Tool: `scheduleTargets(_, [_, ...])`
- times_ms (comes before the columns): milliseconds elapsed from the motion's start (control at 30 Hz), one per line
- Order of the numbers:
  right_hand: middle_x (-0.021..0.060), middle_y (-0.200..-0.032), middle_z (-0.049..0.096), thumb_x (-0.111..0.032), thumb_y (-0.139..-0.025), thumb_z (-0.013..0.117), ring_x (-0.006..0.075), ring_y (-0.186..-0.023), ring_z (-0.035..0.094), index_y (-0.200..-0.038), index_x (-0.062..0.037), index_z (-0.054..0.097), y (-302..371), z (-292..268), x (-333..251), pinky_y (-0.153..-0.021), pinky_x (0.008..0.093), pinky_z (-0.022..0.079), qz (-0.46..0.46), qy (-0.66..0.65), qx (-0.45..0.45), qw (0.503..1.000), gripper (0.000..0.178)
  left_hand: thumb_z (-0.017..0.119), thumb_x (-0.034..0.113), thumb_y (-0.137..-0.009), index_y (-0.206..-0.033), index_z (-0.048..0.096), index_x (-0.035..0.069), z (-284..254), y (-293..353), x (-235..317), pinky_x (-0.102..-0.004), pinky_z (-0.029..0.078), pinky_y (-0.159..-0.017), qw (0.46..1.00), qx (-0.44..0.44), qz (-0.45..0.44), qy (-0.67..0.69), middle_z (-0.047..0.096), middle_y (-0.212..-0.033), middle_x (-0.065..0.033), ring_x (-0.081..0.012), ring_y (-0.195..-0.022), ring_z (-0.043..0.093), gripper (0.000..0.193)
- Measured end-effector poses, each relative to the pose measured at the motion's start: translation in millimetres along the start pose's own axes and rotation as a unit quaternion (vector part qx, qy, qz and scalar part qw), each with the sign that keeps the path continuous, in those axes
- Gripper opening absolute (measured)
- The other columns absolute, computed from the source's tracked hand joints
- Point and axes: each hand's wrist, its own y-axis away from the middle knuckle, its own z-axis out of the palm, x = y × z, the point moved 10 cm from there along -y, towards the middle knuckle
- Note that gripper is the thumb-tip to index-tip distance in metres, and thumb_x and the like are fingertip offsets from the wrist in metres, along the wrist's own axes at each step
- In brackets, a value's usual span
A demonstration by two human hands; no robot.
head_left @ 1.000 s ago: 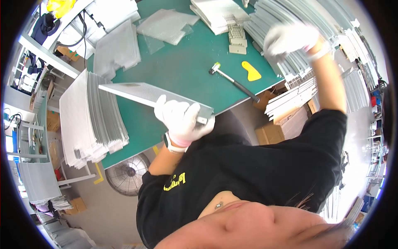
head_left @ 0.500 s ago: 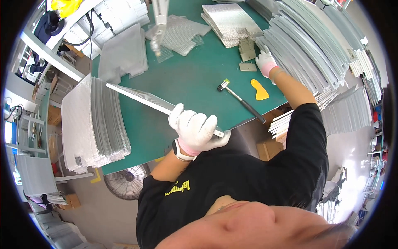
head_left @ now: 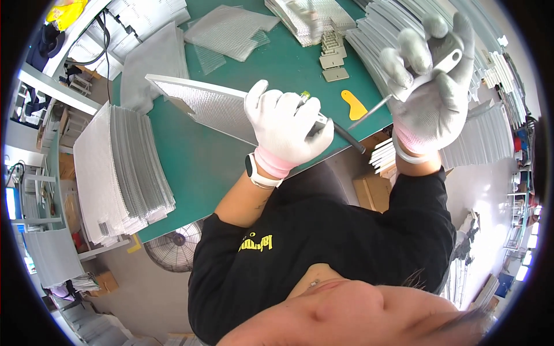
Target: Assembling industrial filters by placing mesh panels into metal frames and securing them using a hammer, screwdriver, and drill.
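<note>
My left hand (head_left: 285, 124), in a white glove with a pink cuff, is closed round the edge of a thin white-edged panel (head_left: 216, 106). The panel is tilted over the table, its silvery textured face showing. My right hand (head_left: 433, 86), gloved alike, is raised at the table's right side. Its fingers curl round a pale-handled tool (head_left: 430, 74) with a hole in the handle's end. A thin metal shaft points from it down toward the table. Below the panel and left hand lies a hammer (head_left: 349, 138), mostly hidden. Nearby is a yellow scraper (head_left: 354, 105).
The green table (head_left: 202, 190) bears a tall stack of silvery sheets (head_left: 124, 167) at left and more sheets (head_left: 231, 32) at the back. Small beige plates (head_left: 335, 74) lie at the back right, beside long stacked panels (head_left: 375, 46). A fan (head_left: 176, 245) stands below the front edge.
My right hand has come up and toward me from beside the plates, now holding the pale-handled tool. My left hand has shifted slightly right, and the panel has turned to show more of its face.
</note>
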Motion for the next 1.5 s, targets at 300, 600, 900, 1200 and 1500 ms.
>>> scheduleTargets(300, [0.01,-0.125,0.052,-0.015,-0.085,0.08,0.0225,-0.093,0.059,-0.149,-0.0161,0.038,-25,20,85,-0.068,0.0334,0.05,-0.063,-0.169,-0.385,0.905,0.077,0.073,0.033,-0.062,-0.083,0.068,0.017,-2,1,5,-0.0513,0.037,-0.101,1.0,0.02,0.003,-0.005,0.056,-0.082,-0.0013,-0.0248,-0.084,0.051,0.027])
scheduleTargets(600, [0.011,-0.124,0.058,-0.008,-0.087,0.075,0.0231,-0.093,0.059,-0.15,-0.0149,0.038,-31,10,89,-0.066,0.034,0.048,-0.052,-0.254,-0.375,0.89,0.073,0.073,0.036,-0.067,-0.093,0.072,0.017,-6,1,6,-0.049,0.036,-0.101,1.0,0.017,0.014,0.001,0.047,-0.077,-0.0005,-0.0224,-0.078,0.049,0.032])
scheduleTargets(900, [0.0154,-0.107,0.059,-0.027,-0.099,0.067,0.0183,-0.061,0.051,-0.148,-0.0177,0.039,8,37,91,-0.053,0.0286,0.043,0.292,-0.239,0.122,0.918,0.058,0.072,0.033,-0.06,-0.084,0.071,0.018,-6,5,4,-0.051,0.036,-0.103,1.0,0.021,-0.001,-0.004,0.057,-0.086,-0.0012,-0.0226,-0.083,0.052,0.028])
scheduleTargets(1200, [0.0107,-0.096,0.055,-0.051,-0.107,0.04,0.0189,-0.063,0.051,-0.094,-0.003,0.063,-5,35,119,-0.063,0.032,0.044,0.308,-0.188,0.147,0.921,0.055,0.072,0.033,-0.06,-0.084,0.07,0.016,-11,5,5,-0.05,0.037,-0.101,1.0,0.016,0.003,-0.004,0.056,-0.082,-0.0018,-0.0232,-0.081,0.052,0.029])
scheduleTargets(1500, [0.0114,-0.097,0.056,-0.061,-0.102,0.044,0.0153,-0.059,0.049,-0.122,-0.015,0.052,1,61,106,-0.053,0.0245,0.04,0.234,-0.352,0.117,0.899,0.05,0.072,0.034,-0.06,-0.083,0.07,0.018,-17,7,6,-0.0494,0.038,-0.1,0.999,0.032,0.01,-0.006,0.053,-0.082,-0.0013,-0.0228,-0.079,0.051,0.028])
